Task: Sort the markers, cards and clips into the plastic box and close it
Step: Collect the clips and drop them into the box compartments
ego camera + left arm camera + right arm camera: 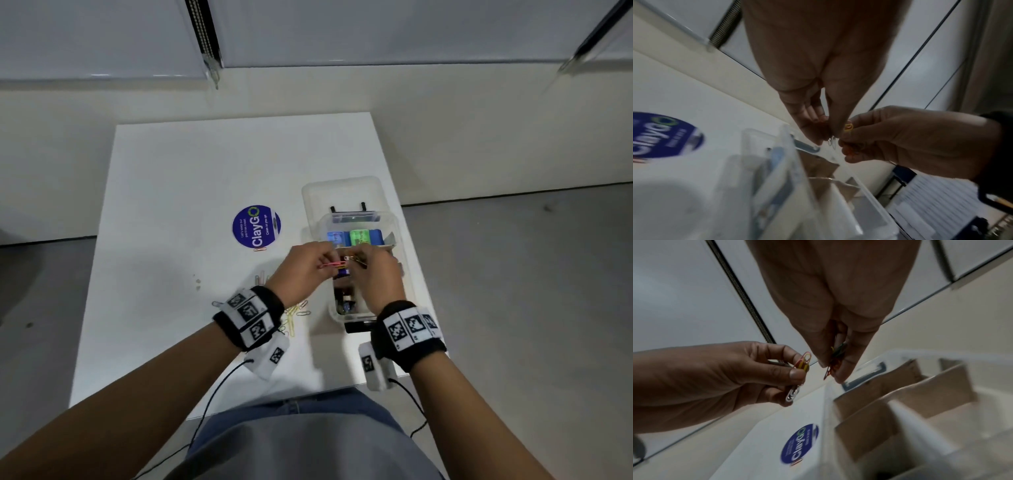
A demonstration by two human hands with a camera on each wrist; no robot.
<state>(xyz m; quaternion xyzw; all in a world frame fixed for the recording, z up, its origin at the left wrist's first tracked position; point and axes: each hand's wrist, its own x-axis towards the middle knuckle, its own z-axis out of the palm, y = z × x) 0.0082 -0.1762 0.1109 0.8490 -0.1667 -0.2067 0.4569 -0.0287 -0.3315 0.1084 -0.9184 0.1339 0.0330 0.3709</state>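
The clear plastic box (394, 226) stands open on the right of the white table (171, 205), its lid (342, 190) lying flat behind it. Blue and green cards (358, 237) stand in its far compartment; dark items (344, 299) lie in the near one. Both hands hover over the box. My left hand (325, 263) pinches red, yellow and silver paper clips (803, 362). My right hand (356, 263) pinches a bunch of green and red clips (836, 356). The fingertips of the two hands nearly meet. Several loose clips (294, 315) lie under my left wrist.
A round blue ClayGo sticker (256, 226) is on the table left of the box, with one clip (260, 249) at its lower edge. Cardboard dividers (900, 394) split the box into compartments. A black latch (358, 325) sits at the box's near end.
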